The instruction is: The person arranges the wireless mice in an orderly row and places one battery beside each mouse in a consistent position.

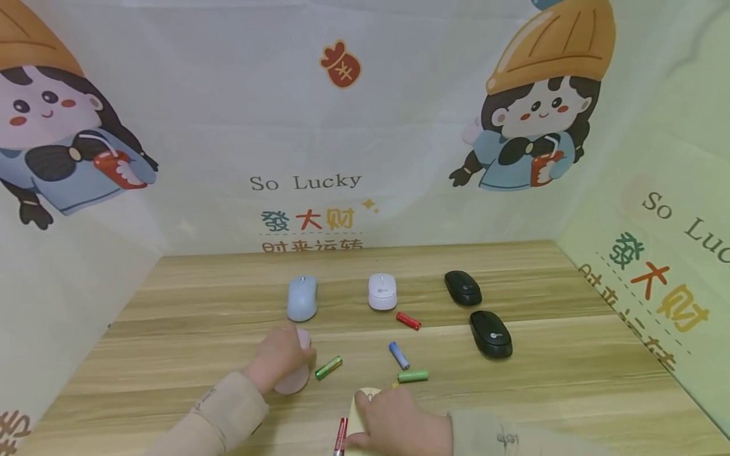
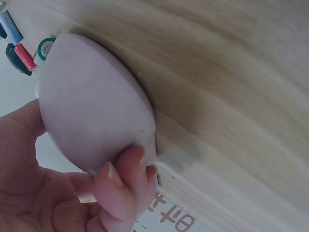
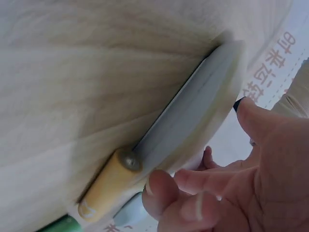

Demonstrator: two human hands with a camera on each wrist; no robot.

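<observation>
My left hand (image 1: 279,358) grips a pale pink computer mouse (image 1: 293,380) from above, on the wooden table. In the left wrist view the curled fingers (image 2: 118,188) and the thumb sit on opposite sides of the pink mouse. My right hand (image 1: 402,421) holds a pale yellow computer mouse (image 1: 357,418) by its sides, near the table's front. A yellow battery (image 3: 108,186) lies right beside that mouse in the right wrist view. A red battery (image 1: 340,437) lies left of it, and a green battery (image 1: 329,367) lies between the two hands.
Further back stand a light blue mouse (image 1: 302,297), a white mouse (image 1: 382,291) and two black mice (image 1: 492,334). Between them and my right hand lie a red battery (image 1: 409,321), a blue battery (image 1: 399,355) and a light green battery (image 1: 413,376). Printed cloth (image 1: 399,145) walls the table.
</observation>
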